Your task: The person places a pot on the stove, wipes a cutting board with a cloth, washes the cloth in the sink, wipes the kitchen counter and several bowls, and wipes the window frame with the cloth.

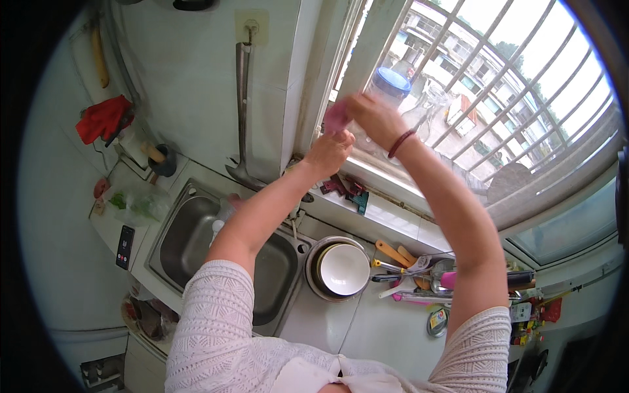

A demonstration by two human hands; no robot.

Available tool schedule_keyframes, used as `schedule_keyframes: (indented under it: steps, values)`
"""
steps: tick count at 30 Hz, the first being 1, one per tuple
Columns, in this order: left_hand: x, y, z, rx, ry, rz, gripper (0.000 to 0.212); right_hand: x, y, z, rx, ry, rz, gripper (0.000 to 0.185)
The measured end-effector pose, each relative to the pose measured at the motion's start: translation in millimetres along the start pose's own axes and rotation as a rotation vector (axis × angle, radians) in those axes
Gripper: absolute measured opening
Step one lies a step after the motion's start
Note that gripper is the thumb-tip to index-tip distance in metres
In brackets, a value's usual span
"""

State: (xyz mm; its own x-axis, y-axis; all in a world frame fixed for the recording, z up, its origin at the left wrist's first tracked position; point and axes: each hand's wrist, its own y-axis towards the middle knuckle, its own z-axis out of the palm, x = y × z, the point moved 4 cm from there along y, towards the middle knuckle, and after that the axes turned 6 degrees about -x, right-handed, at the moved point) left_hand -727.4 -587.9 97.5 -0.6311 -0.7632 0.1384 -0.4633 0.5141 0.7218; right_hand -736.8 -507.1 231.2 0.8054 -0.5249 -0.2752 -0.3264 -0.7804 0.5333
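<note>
Both my hands are raised in front of the barred window. My right hand (377,117), blurred and with a dark red band at the wrist, grips the upper part of a thin pink cloth (336,117). Just below it, my left hand (328,154) is curled at the cloth's lower end; its fingers are partly hidden. Behind the right hand, on the window side, stand a clear jar with a blue lid (393,81) and a clear glass bottle (428,110). Under my left forearm lies the stainless steel sink (275,275), partly covered by the arm.
Stacked bowls (345,270) stand right of the sink, beside a rack of kitchen utensils (417,275). A long metal ladle (242,108) hangs on the tiled wall. A phone (125,247), a plastic bag of greens (137,202) and red gloves (104,118) are at left.
</note>
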Motion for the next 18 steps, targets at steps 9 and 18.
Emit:
schedule_keyframes:
  steps: [9, 18]
  values:
    - [19.6, -1.7, -17.6, 0.022, 0.065, -0.003, 0.014, 18.9, 51.2, -27.5, -0.202, -0.173, -0.006, 0.020]
    - [25.8, -11.6, -25.6, 0.001, 0.050, -0.023, 0.013, -12.2, 92.9, -62.7, -0.350, 0.017, 0.157, 0.021]
